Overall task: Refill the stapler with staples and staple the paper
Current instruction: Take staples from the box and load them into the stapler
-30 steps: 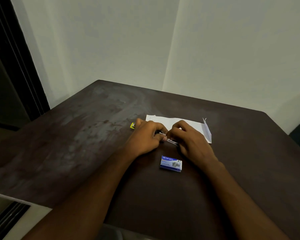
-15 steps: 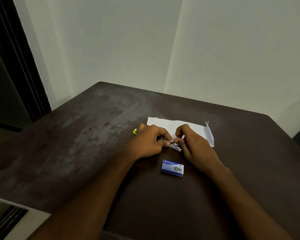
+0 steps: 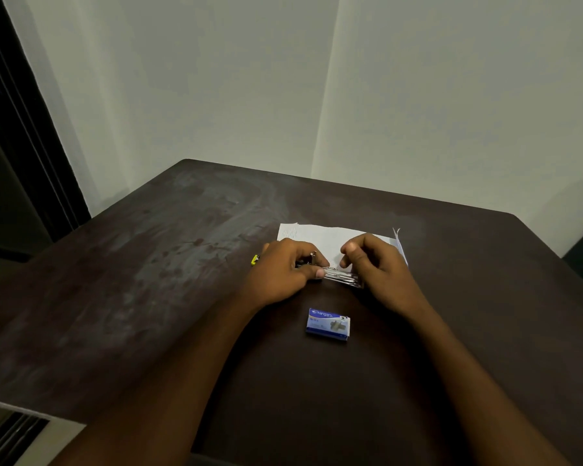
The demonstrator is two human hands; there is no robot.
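Where pale walls [image 3: 216, 95] meet, scuffed dark table [image 3: 142, 297], left hand [image 3: 283, 275] gripping stapler [image 3: 342, 276], right hand [image 3: 382, 274] curled, hold unclear.

stapler [image 3: 342, 276] — shiny metal | paper [image 3: 327, 237] — matt white | table [image 3: 182, 264] — dark, worn, smudged

The stapler [image 3: 342, 276] lies on the table [image 3: 148, 280] near its middle, running left to right. The paper [image 3: 320, 237] lies flat just behind it on the far side, partly hidden by the hands. The left hand [image 3: 283, 274] grips the stapler's left half, and one end of the stapler pokes out to the left of that hand. The right hand [image 3: 377, 267] sits at the stapler's right end, its curled fingers over the paper's near edge. The staple box [image 3: 328, 324] lies nearer than the stapler, between the two forearms and apart from both.
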